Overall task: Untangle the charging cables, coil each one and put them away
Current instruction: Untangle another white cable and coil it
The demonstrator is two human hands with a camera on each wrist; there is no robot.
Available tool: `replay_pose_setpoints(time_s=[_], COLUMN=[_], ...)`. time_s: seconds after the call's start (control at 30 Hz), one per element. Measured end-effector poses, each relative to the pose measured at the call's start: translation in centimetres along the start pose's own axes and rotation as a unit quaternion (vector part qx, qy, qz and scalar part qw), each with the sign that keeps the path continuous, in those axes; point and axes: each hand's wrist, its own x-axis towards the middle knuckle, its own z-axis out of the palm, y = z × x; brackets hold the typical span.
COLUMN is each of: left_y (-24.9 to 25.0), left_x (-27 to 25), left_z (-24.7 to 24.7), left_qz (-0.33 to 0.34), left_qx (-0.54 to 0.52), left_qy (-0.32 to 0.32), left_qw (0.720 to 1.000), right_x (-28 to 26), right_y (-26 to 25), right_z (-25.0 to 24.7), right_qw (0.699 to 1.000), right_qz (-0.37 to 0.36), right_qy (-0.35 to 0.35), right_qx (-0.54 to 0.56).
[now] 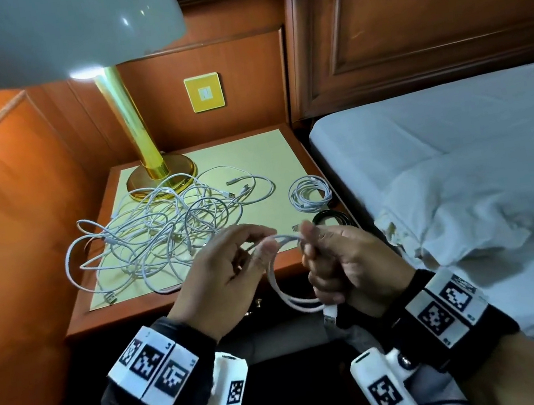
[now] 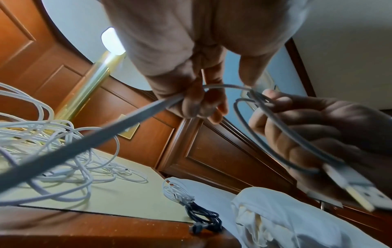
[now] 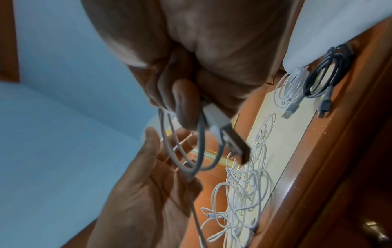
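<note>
A tangle of white cables (image 1: 165,228) lies on the bedside table's cream top (image 1: 251,151). My right hand (image 1: 333,261) grips the loops of a white cable (image 1: 280,290), whose USB plug (image 1: 330,316) sticks out below the fist. My left hand (image 1: 233,266) pinches the same cable's free run (image 2: 148,110), which leads back to the tangle. Both hands hover above the table's front edge. A coiled white cable (image 1: 310,193) and a coiled black cable (image 1: 332,218) lie at the right edge.
A gold lamp (image 1: 150,171) with a white shade (image 1: 60,32) stands at the back left of the table. A bed (image 1: 476,153) with white sheets runs along the right. Wooden panels and a yellow wall plate (image 1: 204,92) are behind. A drawer knob (image 1: 258,304) is below.
</note>
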Motion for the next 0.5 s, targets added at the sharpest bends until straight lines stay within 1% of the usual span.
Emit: replay_pose_setpoints(time_s=[0.07, 0.13, 0.23, 0.33, 0.43, 0.5], left_y=[0.0, 0.1, 0.4, 0.3, 0.3, 0.6], left_x=[0.0, 0.0, 0.1, 0.2, 0.1, 0.1], left_z=[0.3, 0.8, 1.3, 1.7, 2.0, 2.1], left_qz=[-0.007, -0.011, -0.003, -0.005, -0.005, 0.002], left_qx=[-0.003, 0.008, 0.026, 0.029, 0.026, 0.026], left_qy=[-0.048, -0.071, -0.061, -0.055, -0.063, -0.044], left_qw=[0.999, 0.997, 0.998, 0.998, 0.998, 0.999], right_x=[0.0, 0.1, 0.1, 0.0, -0.2, -0.3], right_y=[-0.5, -0.8, -0.6, -0.5, -0.8, -0.9], right_z=[-0.2, -0.4, -0.2, -0.1, -0.1, 0.0], right_qw=[0.999, 0.998, 0.997, 0.994, 0.995, 0.996], right_qz=[-0.012, -0.018, -0.006, 0.015, 0.038, 0.026], right_qy=[0.016, 0.026, 0.019, -0.014, -0.051, -0.057], right_qx=[0.039, 0.054, 0.080, 0.109, 0.077, 0.057])
